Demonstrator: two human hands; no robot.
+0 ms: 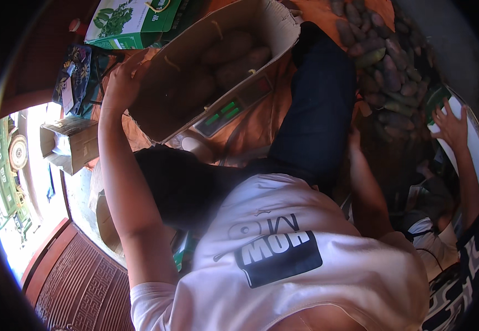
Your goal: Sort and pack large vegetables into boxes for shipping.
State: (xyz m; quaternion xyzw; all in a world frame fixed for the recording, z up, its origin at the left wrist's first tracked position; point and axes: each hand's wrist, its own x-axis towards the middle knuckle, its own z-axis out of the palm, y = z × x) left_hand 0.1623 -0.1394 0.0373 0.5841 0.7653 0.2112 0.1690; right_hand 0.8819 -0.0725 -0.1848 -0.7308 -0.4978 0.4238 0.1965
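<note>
My left hand point(122, 83) is at the left rim of an open cardboard box point(281, 25), fingers bent over its edge. Inside the box lie several long brown tubers point(228, 48) that look like sweet potatoes; shadow hides part of the contents. The box stands tilted in view over a scale with a lit green display point(223, 113). My right hand point(355, 139) is down beside my dark-trousered leg, near a heap of similar tubers point(391, 71). Its fingers are dim and partly hidden, so what they hold, if anything, does not show.
An orange sheet point(256, 124) lies beneath. At the right, another person's hand point(450, 122) rests on a white and green box point(466, 146). A green and white carton point(131, 25) stands at far left, near a small open cardboard box point(73, 142) and a carved wooden panel point(85, 281).
</note>
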